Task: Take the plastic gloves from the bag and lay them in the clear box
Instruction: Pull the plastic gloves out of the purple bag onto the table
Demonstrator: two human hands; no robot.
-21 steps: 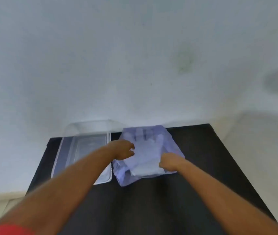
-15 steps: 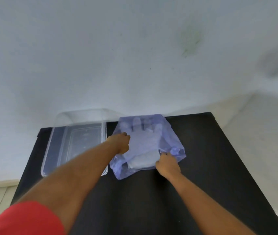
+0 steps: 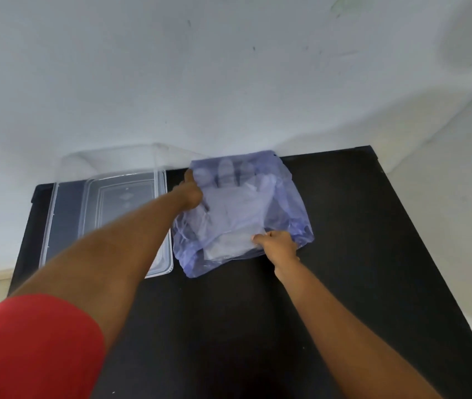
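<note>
Starting at the left of the black table (image 3: 344,254), our clear box (image 3: 108,214) lies open and looks empty, its long axis running away from us toward the white wall (image 3: 229,82), its right rim just beside the bag. Our left hand (image 3: 190,194) reaches past that rim and pinches the far-left edge of the translucent purple bag (image 3: 289,211), fingers folded onto the film, so it is closed on the bag and not on a glove. Inside the bag we see the plastic gloves (image 3: 234,208) as a pale, cloudy stack, flat, fingers pointing away from us toward the wall and cuffs toward us; their long axis runs roughly parallel to the box. Our right hand (image 3: 276,244) is closed at the near edge of the bag, right where the cuffs end, and it appears to pinch the film there, though we cannot tell whether a cuff is caught too. We judge the right hand the nearer one to draw the gloves out toward us, then carry them left to the box.
</note>
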